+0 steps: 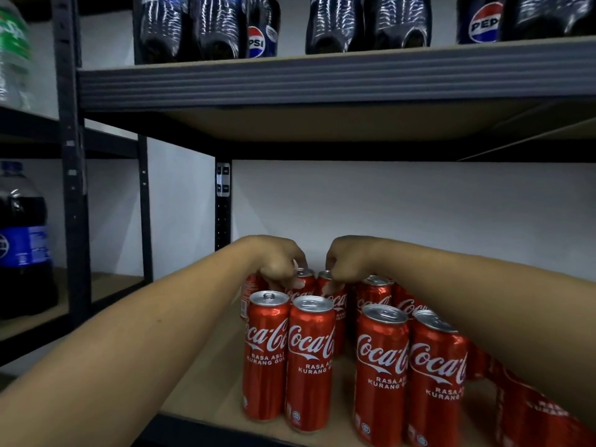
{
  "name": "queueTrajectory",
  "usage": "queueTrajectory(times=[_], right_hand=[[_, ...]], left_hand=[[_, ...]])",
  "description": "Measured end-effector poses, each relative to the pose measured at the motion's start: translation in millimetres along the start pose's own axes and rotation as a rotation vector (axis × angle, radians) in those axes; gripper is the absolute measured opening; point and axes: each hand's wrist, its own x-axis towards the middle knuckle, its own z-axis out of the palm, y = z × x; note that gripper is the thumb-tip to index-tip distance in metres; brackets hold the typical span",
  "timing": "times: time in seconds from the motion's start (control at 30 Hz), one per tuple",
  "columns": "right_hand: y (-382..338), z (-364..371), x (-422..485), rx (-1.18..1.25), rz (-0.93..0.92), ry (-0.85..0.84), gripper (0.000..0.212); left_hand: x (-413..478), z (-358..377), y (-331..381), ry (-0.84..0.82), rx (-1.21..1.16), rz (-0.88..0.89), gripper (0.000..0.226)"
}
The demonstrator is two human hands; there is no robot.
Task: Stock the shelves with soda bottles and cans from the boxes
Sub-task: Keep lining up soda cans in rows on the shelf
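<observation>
Several red Coca-Cola cans stand upright on the wooden shelf board. Both my arms reach over the front rows to the back of the group. My left hand curls its fingers over the top of a back-row can at the left. My right hand pinches the top of another back-row can beside it. A third back can stands between the two hands. In front stand a left pair of cans and a right pair. My right forearm hides more cans at the far right.
The shelf above carries several dark Pepsi bottles. A neighbouring rack at the left holds a large Pepsi bottle and a green-labelled bottle. Black steel uprights frame the bay. Bare board lies left of the cans.
</observation>
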Motion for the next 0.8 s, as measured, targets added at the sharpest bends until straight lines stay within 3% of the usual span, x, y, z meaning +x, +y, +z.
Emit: queueTrajectory(times=[0.47,0.57,0.67,0.8], right_hand=[[5,-3,-7,0.078,-0.032,-0.002,0.067],[19,-8,-11,0.117,-0.033,0.076,0.06],[44,-12,-16,0.168,0.006,0.175,0.044],[83,-12,-21,0.095,0.05,0.144,0.034]], left_hand=[[-2,-5,-20,-0.095,-0.125,0.043,0.06],[-3,-13,-8,-0.072,-0.151,0.06,0.063],[2,-18,13,0.027,-0.098,0.112,0.052],[25,-16,46,0.084,0.015,0.156,0.049]])
